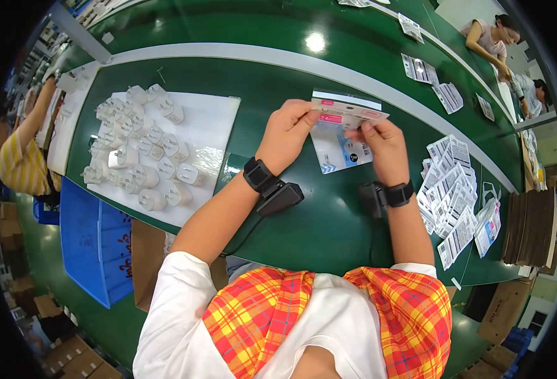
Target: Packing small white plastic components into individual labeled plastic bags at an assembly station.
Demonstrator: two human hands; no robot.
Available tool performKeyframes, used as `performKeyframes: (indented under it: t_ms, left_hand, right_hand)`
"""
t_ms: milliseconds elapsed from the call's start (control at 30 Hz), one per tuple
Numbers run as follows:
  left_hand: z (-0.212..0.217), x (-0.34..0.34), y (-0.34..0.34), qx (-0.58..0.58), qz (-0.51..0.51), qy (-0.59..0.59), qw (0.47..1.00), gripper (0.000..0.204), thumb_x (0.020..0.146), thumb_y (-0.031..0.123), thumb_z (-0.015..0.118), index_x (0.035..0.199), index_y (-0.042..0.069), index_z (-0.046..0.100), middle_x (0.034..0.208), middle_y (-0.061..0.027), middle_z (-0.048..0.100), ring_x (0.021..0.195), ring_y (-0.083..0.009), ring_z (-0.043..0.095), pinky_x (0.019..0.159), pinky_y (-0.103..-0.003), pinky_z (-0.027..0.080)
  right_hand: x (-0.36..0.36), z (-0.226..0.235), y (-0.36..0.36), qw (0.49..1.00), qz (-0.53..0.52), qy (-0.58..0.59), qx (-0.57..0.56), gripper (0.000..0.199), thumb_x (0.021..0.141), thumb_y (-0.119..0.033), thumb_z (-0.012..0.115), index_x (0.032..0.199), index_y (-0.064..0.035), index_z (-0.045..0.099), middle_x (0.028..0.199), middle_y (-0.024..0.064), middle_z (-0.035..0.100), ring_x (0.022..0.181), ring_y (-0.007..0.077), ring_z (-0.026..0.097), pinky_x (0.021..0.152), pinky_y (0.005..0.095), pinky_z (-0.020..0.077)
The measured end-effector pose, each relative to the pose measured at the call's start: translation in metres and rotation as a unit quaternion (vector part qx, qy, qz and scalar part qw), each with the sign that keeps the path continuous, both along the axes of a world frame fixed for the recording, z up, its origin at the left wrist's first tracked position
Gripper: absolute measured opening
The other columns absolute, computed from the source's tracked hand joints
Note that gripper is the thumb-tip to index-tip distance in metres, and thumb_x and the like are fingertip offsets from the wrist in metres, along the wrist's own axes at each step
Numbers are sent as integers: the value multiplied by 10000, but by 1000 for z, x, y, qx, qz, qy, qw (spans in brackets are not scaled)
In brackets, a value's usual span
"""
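The person's left hand (289, 129) pinches the far left part of a printed pouch (338, 150) between thumb and fingers, while the right hand (387, 148) grips its right side; both grips are narrow. The pouch is held above the green table (284, 237), mid-scene. To the left, white plug adapters (124, 157) crowd a white sheet (217, 117); to the right lies a heap of printed packets (447, 189).

head view: left fisheye | worn overhead | facing down | near left hand (286, 131), right hand (387, 149)
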State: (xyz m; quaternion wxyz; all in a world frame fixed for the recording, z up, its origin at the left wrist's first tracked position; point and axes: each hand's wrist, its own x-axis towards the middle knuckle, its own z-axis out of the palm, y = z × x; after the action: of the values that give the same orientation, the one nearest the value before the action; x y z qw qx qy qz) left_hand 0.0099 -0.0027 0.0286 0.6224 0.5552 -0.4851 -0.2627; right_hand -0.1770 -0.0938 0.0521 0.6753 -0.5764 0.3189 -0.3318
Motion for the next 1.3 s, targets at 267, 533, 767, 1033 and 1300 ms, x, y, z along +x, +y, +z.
performKeyframes:
  t_ms: [267, 533, 767, 1033, 1300]
  left_hand:
    - [-12, 12, 4, 54, -167, -394, 902, 237, 826, 64, 625, 1046, 119, 693, 1038, -33, 652, 960, -271, 548, 899, -367, 420]
    - [-10, -14, 11, 77, -107, -424, 896, 287, 802, 103, 679, 1080, 171, 654, 1113, 24, 605, 1014, -273, 512, 902, -418, 403]
    - [-11, -12, 14, 62, -104, -429, 895, 295, 804, 124, 688, 1093, 166, 646, 1133, 25, 596, 1026, -271, 510, 917, -416, 394]
    - [-14, -13, 8, 76, -113, -428, 894, 274, 839, 151, 654, 1113, 161, 656, 1172, 27, 607, 1088, -270, 500, 946, -415, 380]
    - [6, -7, 12, 41, -164, -385, 907, 289, 800, 193, 682, 1082, 133, 663, 1168, -6, 627, 1109, -280, 498, 957, -420, 381]
  right_hand:
    - [-35, 7, -24, 661, 201, 288, -663, 273, 860, -71, 618, 1127, -39, 665, 1045, 80, 690, 1040, 299, 640, 875, 366, 494]
    - [-10, 8, 27, 770, 209, 346, -494, 141, 817, -73, 629, 941, -48, 692, 951, 114, 639, 909, 317, 605, 789, 371, 493]
    - [-1, 1, 23, 810, 209, 303, -457, 55, 813, -49, 621, 855, -20, 641, 843, 120, 583, 832, 324, 576, 739, 413, 470]
    - [-16, 13, 15, 754, 303, 293, -503, 81, 799, 0, 585, 874, -25, 605, 873, 121, 556, 871, 323, 542, 764, 400, 440]
    - [-341, 71, 100, 879, -304, 307, -204, 111, 921, -2, 542, 1030, -24, 538, 842, 10, 504, 754, 90, 487, 706, 226, 420]
